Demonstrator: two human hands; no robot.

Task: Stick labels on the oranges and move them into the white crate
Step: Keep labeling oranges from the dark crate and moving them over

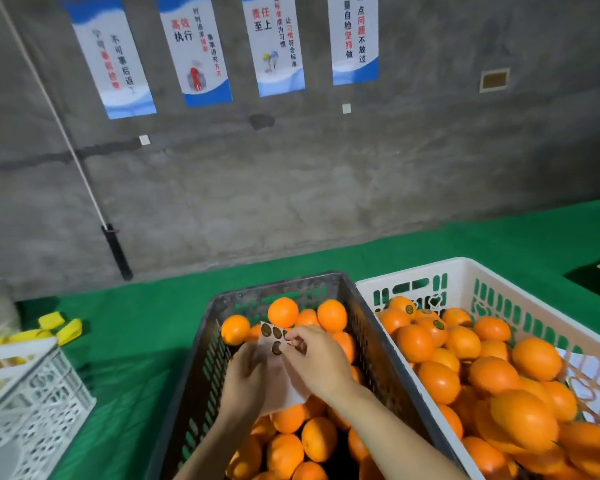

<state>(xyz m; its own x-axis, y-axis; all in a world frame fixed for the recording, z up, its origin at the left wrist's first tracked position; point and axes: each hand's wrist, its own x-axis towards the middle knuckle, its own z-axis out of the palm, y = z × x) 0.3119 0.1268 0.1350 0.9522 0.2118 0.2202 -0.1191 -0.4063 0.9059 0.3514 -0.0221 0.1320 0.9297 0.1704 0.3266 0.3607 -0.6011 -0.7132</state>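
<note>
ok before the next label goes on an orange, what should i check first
1. Label sheet held firmly by the left hand: ok.
2. Right hand pinching a label at the sheet's top; peeled free yet: cannot tell.
3. Other labels left on the sheet: ok.
4. Oranges within reach in the dark crate: ok.
5. An orange in hand to take the label: not ok, both hands are on the sheet.
6. Room in the white crate: probably ok, heaped near side, lower at the far end.
</note>
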